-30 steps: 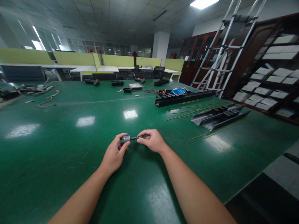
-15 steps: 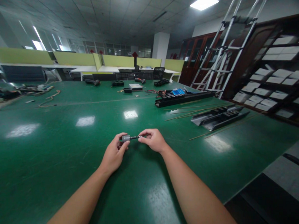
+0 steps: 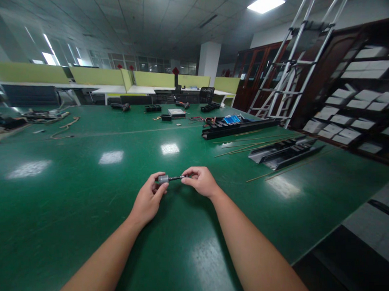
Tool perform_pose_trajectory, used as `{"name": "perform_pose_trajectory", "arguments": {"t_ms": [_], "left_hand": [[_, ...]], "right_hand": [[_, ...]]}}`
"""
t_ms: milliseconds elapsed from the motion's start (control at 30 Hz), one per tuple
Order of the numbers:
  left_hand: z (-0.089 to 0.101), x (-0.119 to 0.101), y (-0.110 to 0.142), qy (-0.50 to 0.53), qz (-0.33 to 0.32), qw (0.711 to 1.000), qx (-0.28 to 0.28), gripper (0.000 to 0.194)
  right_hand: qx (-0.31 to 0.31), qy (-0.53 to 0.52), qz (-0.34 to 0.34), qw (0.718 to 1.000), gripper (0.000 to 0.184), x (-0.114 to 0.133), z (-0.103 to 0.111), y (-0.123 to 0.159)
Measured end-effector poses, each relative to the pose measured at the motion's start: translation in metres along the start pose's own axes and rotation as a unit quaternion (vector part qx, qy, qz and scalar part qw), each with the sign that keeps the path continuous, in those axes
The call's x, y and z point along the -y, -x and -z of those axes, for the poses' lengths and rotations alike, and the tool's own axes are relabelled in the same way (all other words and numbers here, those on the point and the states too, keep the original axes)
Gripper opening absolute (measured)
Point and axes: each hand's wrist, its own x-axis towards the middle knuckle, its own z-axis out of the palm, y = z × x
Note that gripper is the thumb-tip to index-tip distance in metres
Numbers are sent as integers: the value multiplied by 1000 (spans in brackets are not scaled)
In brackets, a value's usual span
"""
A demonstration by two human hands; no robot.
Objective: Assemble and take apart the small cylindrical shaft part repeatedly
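Over the green table (image 3: 87, 220), a small grey metal cylinder (image 3: 163, 179) with a thin dark shaft (image 3: 174, 178) is held level between my hands. My left hand (image 3: 148, 201) pinches the cylinder between thumb and fingers at its left side. At the other end, the thumb and fingertips of my right hand (image 3: 201, 182) are closed on the shaft's tip, where a small shiny part shows. My fingers partly hide both ends, and the exact kind of tool or part cannot be made out.
To the right lie black metal channels (image 3: 239, 128), shorter channel pieces (image 3: 286, 153) and thin brass-coloured rods (image 3: 237, 151). Further back are a white box (image 3: 176, 113), power tools (image 3: 120, 107) and a cord (image 3: 65, 128). A ladder (image 3: 288, 71) stands beyond the table.
My right hand has shifted very slightly to the right along the shaft, showing a little more of it. My left hand and the cylinder have stayed nearly still.
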Motion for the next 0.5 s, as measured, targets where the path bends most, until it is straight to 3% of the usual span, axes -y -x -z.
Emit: {"name": "perform_pose_trajectory", "arguments": {"t_ms": [367,500], "left_hand": [[1,4,-1,7,5,1000,-2,43],[2,9,-3,14,2,1000,-27,42]], "right_hand": [[-11,-4,0,1000,24,-2,3,-1],[-25,-56,-3,998,24,-10,5,-4]]}}
